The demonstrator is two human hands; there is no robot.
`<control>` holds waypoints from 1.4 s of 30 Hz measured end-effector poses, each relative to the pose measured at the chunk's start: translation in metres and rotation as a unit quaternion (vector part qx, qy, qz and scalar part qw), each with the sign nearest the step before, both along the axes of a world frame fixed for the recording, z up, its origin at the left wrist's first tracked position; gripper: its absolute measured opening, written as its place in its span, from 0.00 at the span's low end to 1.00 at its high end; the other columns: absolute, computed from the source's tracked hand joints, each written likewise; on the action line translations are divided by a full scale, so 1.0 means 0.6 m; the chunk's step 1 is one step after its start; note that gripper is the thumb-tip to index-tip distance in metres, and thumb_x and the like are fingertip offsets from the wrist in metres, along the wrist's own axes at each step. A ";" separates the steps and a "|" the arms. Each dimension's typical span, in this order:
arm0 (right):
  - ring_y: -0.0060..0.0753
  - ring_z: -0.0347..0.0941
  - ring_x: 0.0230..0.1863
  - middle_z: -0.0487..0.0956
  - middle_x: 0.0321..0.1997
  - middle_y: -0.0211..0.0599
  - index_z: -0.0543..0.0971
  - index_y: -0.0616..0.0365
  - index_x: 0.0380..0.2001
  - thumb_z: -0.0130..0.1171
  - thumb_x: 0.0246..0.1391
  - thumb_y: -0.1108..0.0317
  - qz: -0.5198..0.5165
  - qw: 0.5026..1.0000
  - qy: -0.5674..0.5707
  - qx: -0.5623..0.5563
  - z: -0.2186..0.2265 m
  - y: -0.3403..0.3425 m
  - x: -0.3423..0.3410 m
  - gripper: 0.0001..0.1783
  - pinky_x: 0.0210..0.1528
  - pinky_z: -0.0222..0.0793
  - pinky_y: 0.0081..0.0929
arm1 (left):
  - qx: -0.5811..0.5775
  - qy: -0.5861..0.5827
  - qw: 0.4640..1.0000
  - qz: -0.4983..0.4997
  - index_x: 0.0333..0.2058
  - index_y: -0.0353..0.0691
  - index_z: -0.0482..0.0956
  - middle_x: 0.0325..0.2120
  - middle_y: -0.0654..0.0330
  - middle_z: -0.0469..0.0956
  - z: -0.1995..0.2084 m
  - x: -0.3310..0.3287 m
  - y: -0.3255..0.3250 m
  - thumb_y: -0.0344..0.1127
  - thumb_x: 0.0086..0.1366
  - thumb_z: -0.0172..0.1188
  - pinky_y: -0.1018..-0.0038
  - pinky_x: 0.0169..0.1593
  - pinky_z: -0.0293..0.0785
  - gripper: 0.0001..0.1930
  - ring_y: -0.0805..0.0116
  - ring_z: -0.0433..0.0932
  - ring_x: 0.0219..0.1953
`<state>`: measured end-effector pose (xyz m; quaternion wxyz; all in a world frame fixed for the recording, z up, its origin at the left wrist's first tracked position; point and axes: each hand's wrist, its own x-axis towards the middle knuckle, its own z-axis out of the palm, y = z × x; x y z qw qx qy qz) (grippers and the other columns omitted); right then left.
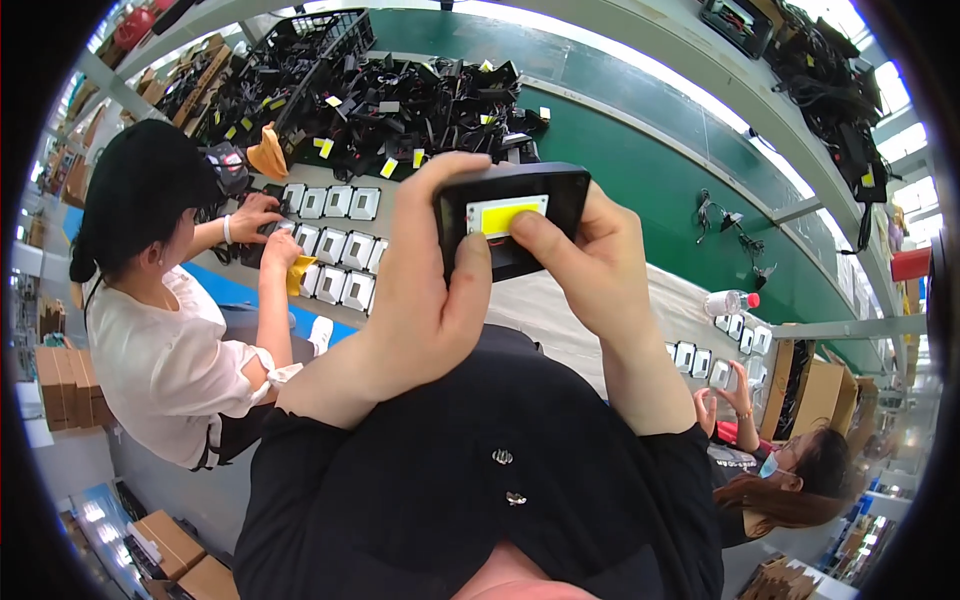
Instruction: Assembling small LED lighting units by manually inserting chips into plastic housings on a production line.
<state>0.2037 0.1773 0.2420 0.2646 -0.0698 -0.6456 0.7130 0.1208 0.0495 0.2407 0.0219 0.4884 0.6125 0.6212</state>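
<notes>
A shallow black lamp housing (571,194) is held up in front of my chest, its open face toward me. Inside it lies a small white LED plate (492,219) with a bright yellow rectangle. My left hand (430,265) grips the housing's left side, fingers curled over the top edge and thumb on the plate's lower left. On the right side, my right hand (603,258) grips it too, with the thumb pressed on the plate's right part. The fingers behind the housing are hidden.
Black lamp parts with cables and yellow plates (400,105) are heaped at the far left beside a black crate (325,35). Silver-white lamp frames (343,250) stand in rows before a co-worker (160,310). Another person (775,470) works at right near a red-capped bottle (722,304).
</notes>
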 end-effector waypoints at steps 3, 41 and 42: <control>0.19 0.66 0.26 0.72 0.27 0.29 0.80 0.61 0.31 0.64 0.45 0.73 -0.032 0.994 0.026 0.106 -0.014 0.016 -0.005 0.08 0.27 0.62 0.18 | 0.045 0.000 0.998 -0.036 0.51 0.32 0.58 0.44 0.50 0.68 0.003 0.000 0.005 0.22 0.60 0.47 0.75 0.48 0.67 0.20 0.68 0.71 0.43; 0.18 0.71 0.32 0.78 0.32 0.31 0.78 0.65 0.37 0.58 0.51 0.71 -0.147 0.979 -0.005 0.139 -0.013 0.049 -0.033 0.11 0.34 0.67 0.15 | 0.062 -0.228 0.964 -0.123 0.43 0.33 0.67 0.37 0.61 0.69 -0.053 -0.059 0.096 0.23 0.61 0.53 0.84 0.36 0.71 0.11 0.79 0.73 0.36; 0.18 0.71 0.32 0.78 0.32 0.31 0.78 0.65 0.37 0.58 0.51 0.71 -0.145 0.979 -0.005 0.140 -0.009 0.053 -0.032 0.11 0.34 0.67 0.15 | 0.040 -0.218 0.966 -0.137 0.43 0.33 0.66 0.36 0.61 0.69 -0.041 -0.063 0.091 0.23 0.60 0.53 0.84 0.35 0.71 0.11 0.79 0.73 0.35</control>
